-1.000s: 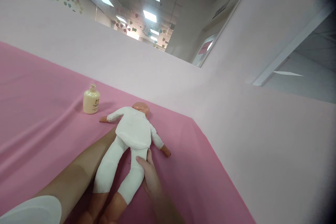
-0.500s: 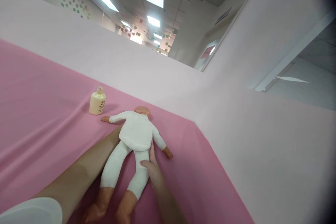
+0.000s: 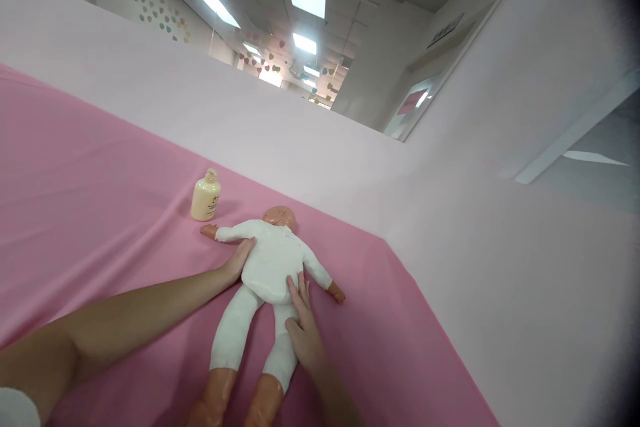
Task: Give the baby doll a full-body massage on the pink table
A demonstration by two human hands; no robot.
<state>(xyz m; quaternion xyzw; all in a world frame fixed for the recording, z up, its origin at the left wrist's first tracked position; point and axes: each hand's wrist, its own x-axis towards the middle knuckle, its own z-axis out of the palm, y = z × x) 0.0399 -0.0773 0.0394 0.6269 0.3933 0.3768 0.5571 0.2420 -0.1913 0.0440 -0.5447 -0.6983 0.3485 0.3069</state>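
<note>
A baby doll (image 3: 273, 263) in a white long-sleeved suit lies on its back on a pink cloth, arms out to both sides and feet toward me. At its flank on the left, beneath the arm, my left hand (image 3: 238, 261) rests with the fingers extended along the torso; some fingertips are hidden. My right hand (image 3: 305, 330) touches the doll's hip on the other side. Its fingers are stretched and spread over the lower torso, the thumb over the upper leg. Neither hand wraps around the doll.
A pump-type bottle (image 3: 205, 197) of cream-coloured liquid stands beyond the doll's arm on the left. The pink cloth (image 3: 100, 200) has folds at the left. White walls (image 3: 320, 167) border the surface at the back and right.
My left hand has come out from beneath the doll to its side. My right fingers have shifted up onto the torso and spread. The view has turned slightly, moving everything rightward.
</note>
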